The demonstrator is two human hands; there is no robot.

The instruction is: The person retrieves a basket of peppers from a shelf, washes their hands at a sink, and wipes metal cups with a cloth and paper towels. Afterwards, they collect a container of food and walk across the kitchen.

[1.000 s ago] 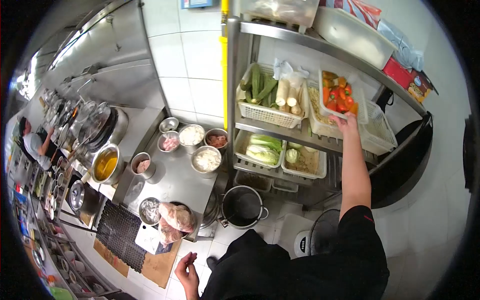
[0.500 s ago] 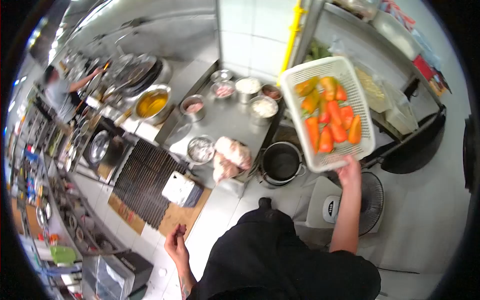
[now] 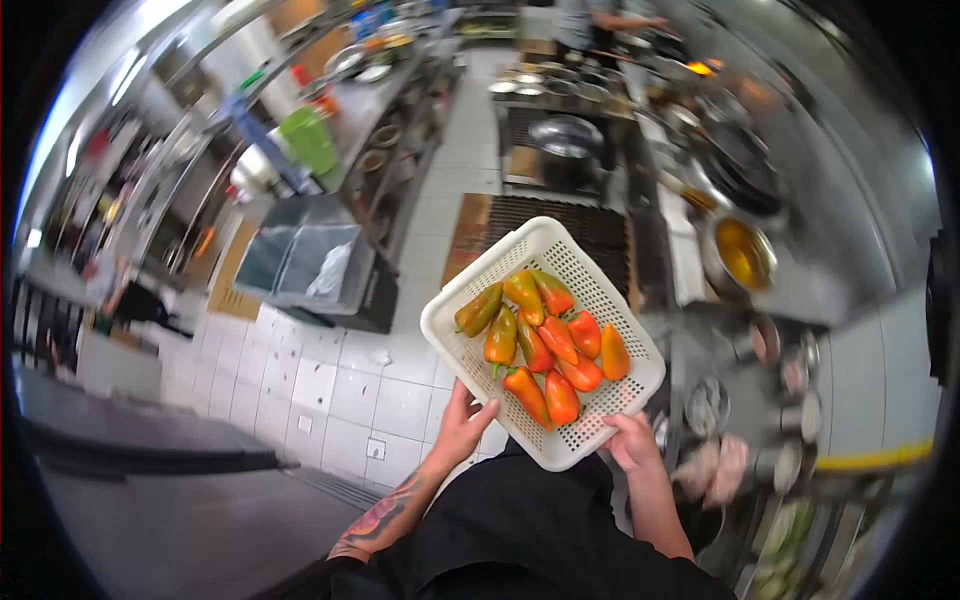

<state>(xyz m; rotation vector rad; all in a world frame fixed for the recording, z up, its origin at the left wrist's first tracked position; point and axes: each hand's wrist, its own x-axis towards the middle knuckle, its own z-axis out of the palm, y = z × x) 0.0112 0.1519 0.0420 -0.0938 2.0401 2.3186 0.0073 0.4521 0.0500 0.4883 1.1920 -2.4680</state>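
A white perforated plastic basket [image 3: 455, 318] is held in front of my body, tilted so its inside shows. Several orange, red and greenish peppers [image 3: 557, 340] lie in it. My right hand [image 3: 630, 442] grips the lower right edge, fingers partly hidden under the rim. At the lower left edge is my left hand [image 3: 465, 420], its thumb against the basket and its other fingers partly behind it.
Grey bins [image 3: 310, 262] stand ahead on the left, near a shelved counter. A steel counter with meat [image 3: 712, 468] and bowls is on the right, beyond it an oil pot [image 3: 742, 255]. Another person [image 3: 590, 25] works at the stove.
The pepper basket has come off the shelf and in front of my body. My left hand has moved up to its edge. The view has swung left, towards the aisle and bins.
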